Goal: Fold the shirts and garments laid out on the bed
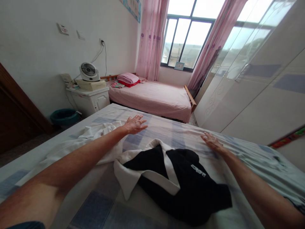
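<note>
A black shirt (190, 184) with a wide white collar and a small white mark on its front lies crumpled on the checked bed sheet (95, 205). Beyond the collar, my left hand (136, 124) is open, fingers spread, over the sheet and holding nothing. To the right of the shirt, my right hand (212, 141) is also open, with its fingers stretched out at the sheet and nothing in them. Whether either palm presses on the cloth I cannot tell. A white cloth (105, 129) lies rumpled beside my left forearm and is partly hidden by it.
A pale green cloth (259, 162) lies bunched along the right side. Past the far edge stands a pink bed (152, 93) with folded bedding (128, 79). At left are a white cabinet (92, 101) bearing a fan (89, 71) and a green bin (65, 117). A glossy wardrobe (247, 95) stands right.
</note>
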{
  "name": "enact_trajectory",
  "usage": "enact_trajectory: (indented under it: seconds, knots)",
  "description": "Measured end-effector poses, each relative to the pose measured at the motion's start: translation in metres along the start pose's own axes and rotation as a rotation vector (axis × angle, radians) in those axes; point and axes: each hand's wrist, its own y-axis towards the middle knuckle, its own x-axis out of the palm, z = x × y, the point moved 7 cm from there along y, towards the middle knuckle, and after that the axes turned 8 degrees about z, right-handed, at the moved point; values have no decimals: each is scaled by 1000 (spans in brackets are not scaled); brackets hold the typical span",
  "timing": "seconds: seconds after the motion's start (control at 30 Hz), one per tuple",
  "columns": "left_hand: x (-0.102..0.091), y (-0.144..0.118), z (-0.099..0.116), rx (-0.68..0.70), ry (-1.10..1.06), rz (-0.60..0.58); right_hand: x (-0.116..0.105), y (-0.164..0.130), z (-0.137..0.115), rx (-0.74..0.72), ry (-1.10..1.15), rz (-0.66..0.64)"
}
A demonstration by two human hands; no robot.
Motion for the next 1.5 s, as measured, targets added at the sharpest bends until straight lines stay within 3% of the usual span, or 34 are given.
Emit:
enact_trajectory:
  seconds: [0.13, 0.2, 0.3, 0.43, 0.63, 1.27, 1.5]
  knots:
    - [-13, -77, 22, 172, -71, 76, -20, -62, 0, -62, 109, -30]
    - [-14, -118, 19, 188, -93, 104, -28, -107, 1, -106, 126, -9]
    - [-11, -168, 7, 176, -96, 119, -28, -170, 15, -63, 100, -10]
    - [-1, -202, -9, 124, -65, 123, -22, -216, 33, 51, 27, -14]
    - [7, -208, -13, 136, -54, 143, -23, -222, 33, 65, 27, 7]
    - [2, -209, -12, 92, -80, 154, -25, -219, 32, 32, 18, 63]
    - [-6, -204, -19, 82, -192, 242, -25, -220, 32, 30, 67, 156]
